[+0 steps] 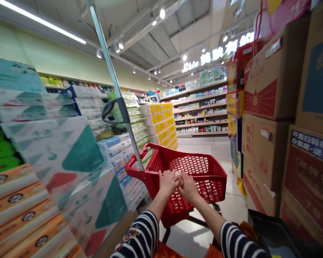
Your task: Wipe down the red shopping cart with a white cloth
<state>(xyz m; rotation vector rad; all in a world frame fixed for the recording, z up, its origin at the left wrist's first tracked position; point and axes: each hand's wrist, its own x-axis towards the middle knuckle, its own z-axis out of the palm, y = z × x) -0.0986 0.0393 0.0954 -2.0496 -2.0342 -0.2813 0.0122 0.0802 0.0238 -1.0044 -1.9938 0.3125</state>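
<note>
A red plastic shopping cart (161, 157) with a perforated basket stands in front of me. My left hand (167, 182) is at the basket's near rim, palm down, with bent fingers. Close beside it, my right hand (187, 187) has its fingers curled inward. A small whitish thing (178, 175) shows between the two hands, too small to identify. Both hands' fingertips meet around it. A metal pole (107, 57) with a grey loop handle (115, 111) rises, tilted, from the cart's left end.
Tissue packs (56, 143) are stacked high on the left, yellow-and-white packs (161, 122) beyond. Cardboard cartons (266, 143) tower on the right, with a dark bag or box (271, 229) low in front. Product shelves (201, 107) line the back, past a light floor (212, 147).
</note>
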